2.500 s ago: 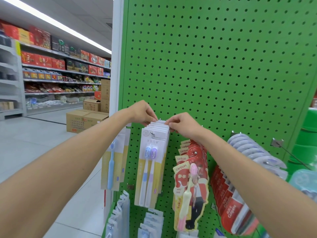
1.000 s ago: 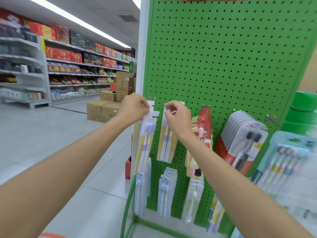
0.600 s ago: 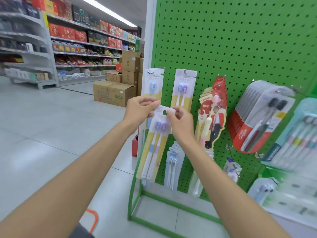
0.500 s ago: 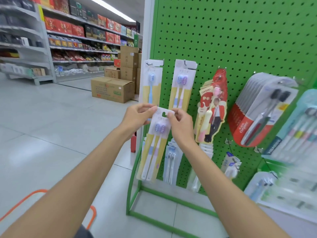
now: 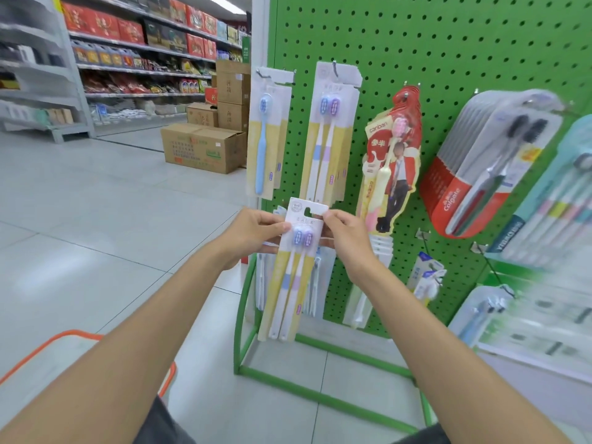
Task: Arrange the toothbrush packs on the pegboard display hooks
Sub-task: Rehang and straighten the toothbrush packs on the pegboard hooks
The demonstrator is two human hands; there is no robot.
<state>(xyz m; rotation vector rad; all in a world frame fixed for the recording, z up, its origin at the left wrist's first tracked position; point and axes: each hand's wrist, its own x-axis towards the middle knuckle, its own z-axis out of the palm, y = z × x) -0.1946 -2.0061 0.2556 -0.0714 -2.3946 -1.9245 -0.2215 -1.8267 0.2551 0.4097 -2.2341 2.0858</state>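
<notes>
A toothbrush pack (image 5: 294, 267) is held upright in front of the green pegboard (image 5: 448, 46), clear of it and below the upper row of hooks. The pack is a long white and yellow card with two brushes, one blue and one lilac, heads up, and a hang slot cut in its top edge. Its top left side is pinched by the left hand (image 5: 256, 233), thumb in front and fingers behind the card. Its top right corner is pinched by the right hand (image 5: 344, 233), the fingertips closed on the card just beside the hang slot.

On the pegboard, near its left edge, a single blue brush pack (image 5: 264, 136) is hung from a hook. Just to its right a stack of twin packs (image 5: 330, 133) of the same kind as the held one is hung from the next hook. Further right a red and yellow pack (image 5: 392, 161) printed with a figure is hung, then a thick stack of red and white packs (image 5: 490, 161) with black-bristled brushes. More packs are hung in a lower row behind the held pack, partly hidden by it.

Cardboard boxes (image 5: 205, 145) are stacked on the floor beyond the left edge of the pegboard. An orange basket rim (image 5: 64, 339) is seen at the lower left.
</notes>
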